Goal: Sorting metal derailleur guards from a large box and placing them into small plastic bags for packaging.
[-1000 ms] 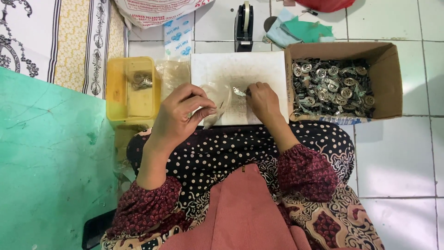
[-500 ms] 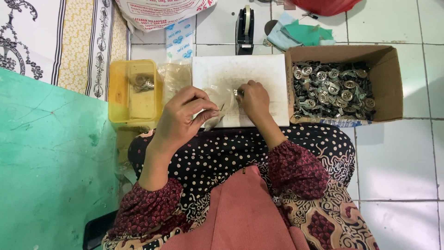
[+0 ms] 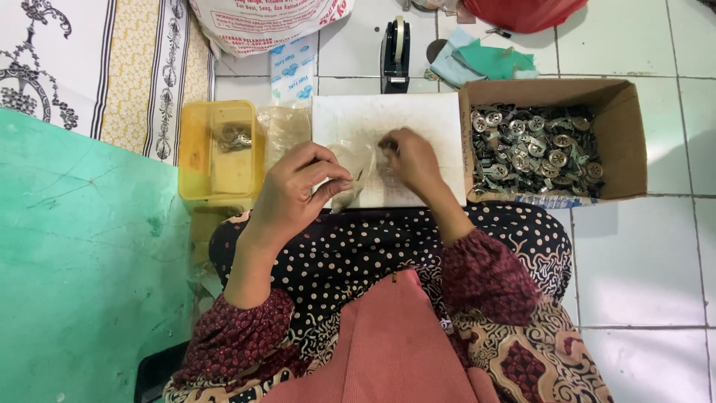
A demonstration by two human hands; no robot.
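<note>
Nearest the camera lies the person's lap, a black dotted cloth [image 3: 388,239] over patterned red sleeves, and its far edge meets the near edge of the white board [image 3: 418,119], which serves here as the landmark. The left hand [image 3: 298,194] hovers over the board's near-left corner with its fingers curled in, pinching the mouth of a small clear plastic bag [image 3: 350,168] that sags onto the board. The right hand [image 3: 410,160] rests near the board's middle, fingers bent and tips pressed together at the bag's opening; whether they hold a small piece cannot be told. The far half of the board and its right strip lie bare, so the free room on it is beyond and to the right of the hands. Touching the board's right edge stands an open cardboard box [image 3: 630,134] heaped with small round metal parts [image 3: 533,149], its raised wall closing that side. Just left of the board lies a loose bundle of clear plastic bags [image 3: 283,127], and beyond that a yellow plastic tub [image 3: 198,157] with a few metal pieces in it. Left of the tub spreads a green mat [image 3: 82,261]. Beyond the board's far edge stands a black tape dispenser [image 3: 395,45], with teal cloth scraps [image 3: 485,63] to its right on the white tiled floor [image 3: 649,261].
</note>
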